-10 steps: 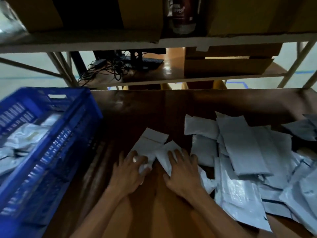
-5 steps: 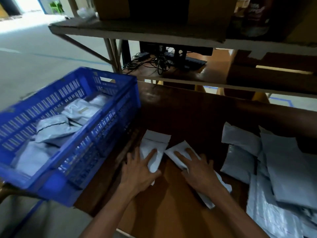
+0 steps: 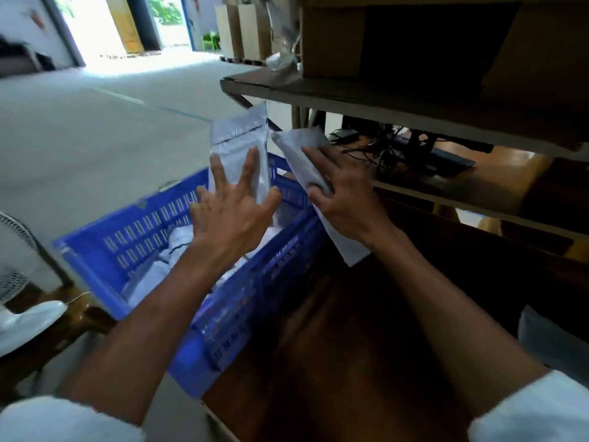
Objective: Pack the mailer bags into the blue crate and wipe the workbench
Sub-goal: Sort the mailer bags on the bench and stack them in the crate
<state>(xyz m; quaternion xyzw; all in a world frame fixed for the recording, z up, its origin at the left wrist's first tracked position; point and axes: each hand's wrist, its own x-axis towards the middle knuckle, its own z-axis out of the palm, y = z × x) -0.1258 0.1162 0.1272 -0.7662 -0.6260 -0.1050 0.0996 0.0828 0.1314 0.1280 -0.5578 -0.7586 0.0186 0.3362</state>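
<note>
The blue crate (image 3: pixel 149 231) sits at the left end of the brown workbench (image 3: pixel 366 339) and holds several grey mailer bags (image 3: pixel 178 247). Above the crate my left hand (image 3: pixel 232 215) holds one grey mailer bag (image 3: pixel 236 145) upright, fingers spread over its face. My right hand (image 3: pixel 344 196) grips a second mailer bag (image 3: pixel 302 151) over the crate's right rim; its lower end hangs down past my wrist. One more grey bag (image 3: pixel 548 342) shows at the right edge of the bench.
A shelf (image 3: pixel 382 100) with cardboard boxes (image 3: pixel 331 39) hangs low over the bench. Behind it a lower board carries cables and a keyboard (image 3: pixel 414 151). A white fan (image 3: pixel 19 266) stands left of the crate. Open floor stretches to a bright doorway.
Both hands have lifted their mailer bags off the bench and carried them left and up, over the blue crate. My view has swung left, away from the pile of bags.
</note>
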